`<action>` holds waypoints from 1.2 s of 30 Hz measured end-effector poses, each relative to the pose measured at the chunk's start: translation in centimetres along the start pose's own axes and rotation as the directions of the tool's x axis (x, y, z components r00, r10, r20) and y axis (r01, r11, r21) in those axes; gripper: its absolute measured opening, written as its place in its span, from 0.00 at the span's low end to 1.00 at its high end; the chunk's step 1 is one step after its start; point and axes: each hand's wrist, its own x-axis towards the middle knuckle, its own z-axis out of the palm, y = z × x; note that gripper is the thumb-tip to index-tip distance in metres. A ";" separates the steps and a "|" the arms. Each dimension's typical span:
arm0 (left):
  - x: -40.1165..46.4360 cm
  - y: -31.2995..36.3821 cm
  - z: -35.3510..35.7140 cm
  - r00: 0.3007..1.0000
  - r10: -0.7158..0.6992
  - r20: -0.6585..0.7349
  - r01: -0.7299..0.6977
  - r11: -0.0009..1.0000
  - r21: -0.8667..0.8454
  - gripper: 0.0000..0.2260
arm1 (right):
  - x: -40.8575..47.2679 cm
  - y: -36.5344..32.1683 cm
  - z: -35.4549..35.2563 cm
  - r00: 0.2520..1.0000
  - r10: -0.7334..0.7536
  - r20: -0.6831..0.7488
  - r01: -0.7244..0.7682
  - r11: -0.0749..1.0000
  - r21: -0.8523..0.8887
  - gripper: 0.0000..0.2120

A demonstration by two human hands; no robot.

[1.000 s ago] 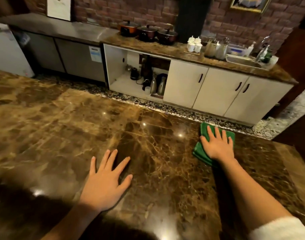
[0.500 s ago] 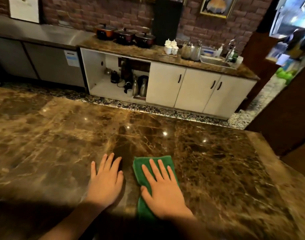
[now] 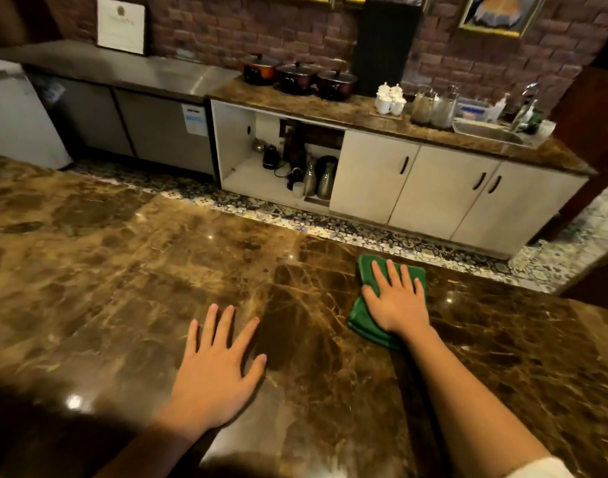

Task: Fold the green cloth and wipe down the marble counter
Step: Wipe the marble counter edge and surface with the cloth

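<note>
The folded green cloth (image 3: 360, 316) lies flat on the brown marble counter (image 3: 123, 288), close to the counter's far edge. My right hand (image 3: 395, 301) presses down on the cloth with the fingers spread, covering most of it. Green shows around the fingertips and at the left of the palm. My left hand (image 3: 216, 370) rests palm down on the bare marble nearer to me and to the left of the cloth, fingers apart, holding nothing.
Beyond the counter's far edge runs a patterned floor strip (image 3: 330, 229). Behind it stand white cabinets (image 3: 413, 181), one bay open with kettles and flasks. Pots (image 3: 299, 77), jars and a sink (image 3: 485, 131) sit on the back worktop.
My right hand has slid the cloth from beside my left hand out to the far right part of the counter. My left hand stays planted.
</note>
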 end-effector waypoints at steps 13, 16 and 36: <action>0.6 0.2 -0.4 0.999 -0.007 0.038 0.009 0.998 -0.055 0.29 | 3.3 -12.7 1.0 0.978 -0.202 0.049 0.203 0.979 -0.035 0.35; 0.4 0.1 -1.6 0.999 -0.035 0.001 0.035 0.972 -0.232 0.30 | -3.3 -16.0 2.0 0.952 -0.304 0.044 0.305 0.952 -0.024 0.34; 1.9 -17.9 -2.2 0.994 -0.112 0.019 0.111 0.993 0.035 0.32 | 0.6 -11.9 0.4 0.995 0.093 0.028 -0.092 0.995 -0.041 0.36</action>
